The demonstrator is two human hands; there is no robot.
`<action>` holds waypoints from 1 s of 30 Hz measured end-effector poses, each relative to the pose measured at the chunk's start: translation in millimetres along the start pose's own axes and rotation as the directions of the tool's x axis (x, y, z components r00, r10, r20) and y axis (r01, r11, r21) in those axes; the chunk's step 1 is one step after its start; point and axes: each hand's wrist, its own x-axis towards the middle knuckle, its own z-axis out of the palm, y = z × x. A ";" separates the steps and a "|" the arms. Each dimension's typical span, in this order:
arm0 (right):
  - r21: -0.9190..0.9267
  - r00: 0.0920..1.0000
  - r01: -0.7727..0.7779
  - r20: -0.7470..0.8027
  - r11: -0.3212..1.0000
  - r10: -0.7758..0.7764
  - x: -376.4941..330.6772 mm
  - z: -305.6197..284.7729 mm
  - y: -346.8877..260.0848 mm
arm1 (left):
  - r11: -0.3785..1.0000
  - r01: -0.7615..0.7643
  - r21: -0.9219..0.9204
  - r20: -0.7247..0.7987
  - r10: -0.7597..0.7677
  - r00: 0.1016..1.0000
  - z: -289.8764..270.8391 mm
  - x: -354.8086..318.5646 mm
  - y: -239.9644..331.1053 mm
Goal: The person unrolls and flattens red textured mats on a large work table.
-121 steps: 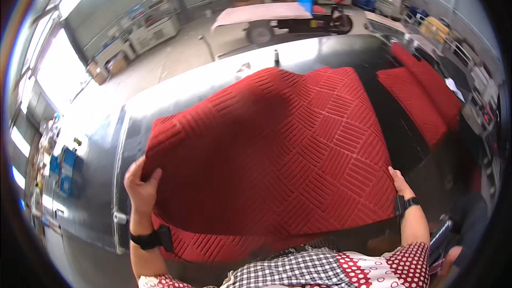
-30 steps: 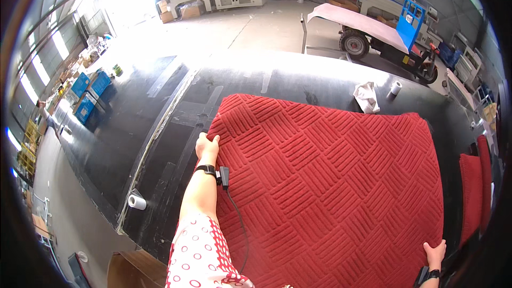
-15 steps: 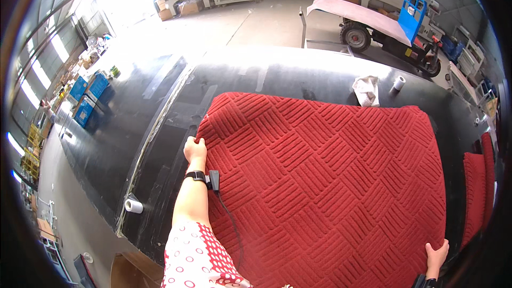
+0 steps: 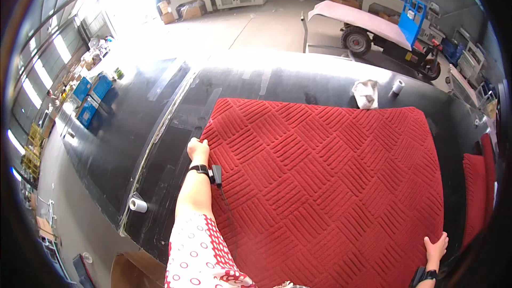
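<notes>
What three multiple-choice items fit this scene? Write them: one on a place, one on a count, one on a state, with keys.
1. Where is the left hand?
A. on the mat's left edge
B. on the cloth
C. on the cart

2. How many tape rolls lie on the table?
A. none
B. two
C. five

3. How does the mat lie?
A. rolled up
B. folded in half
C. spread flat

Key:
1 A, the fingers rest at the red mat's left edge, while the right hand is at its near right corner.
2 B, one roll near the left edge, one roll beside the cloth.
3 C, its whole patterned face shows.
</notes>
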 end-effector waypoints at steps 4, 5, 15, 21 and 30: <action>0.015 1.000 -0.007 0.029 1.000 0.006 -4.2 -11.9 -23.7 | 0.984 -0.092 0.150 0.082 0.080 0.993 -25.1 -52.8 -17.6; 0.030 0.999 -0.009 0.042 1.000 0.008 -6.3 -16.6 -29.7 | 0.953 -0.261 0.154 0.094 0.249 0.964 -35.4 -63.3 -48.5; 0.147 0.996 -0.017 0.084 0.989 0.005 -14.9 -24.0 -14.6 | 0.944 -0.194 0.268 0.067 0.182 0.981 -164.4 -261.8 -312.8; 0.433 0.977 0.012 0.188 0.901 -0.104 2.4 -14.8 40.0 | 0.943 0.025 0.331 0.122 -0.069 0.990 -190.6 -272.2 -302.5; 0.633 0.632 -0.774 0.773 0.013 0.056 -59.2 36.6 221.3 | 0.900 0.177 0.398 0.168 -0.261 0.951 -207.5 -294.9 -237.3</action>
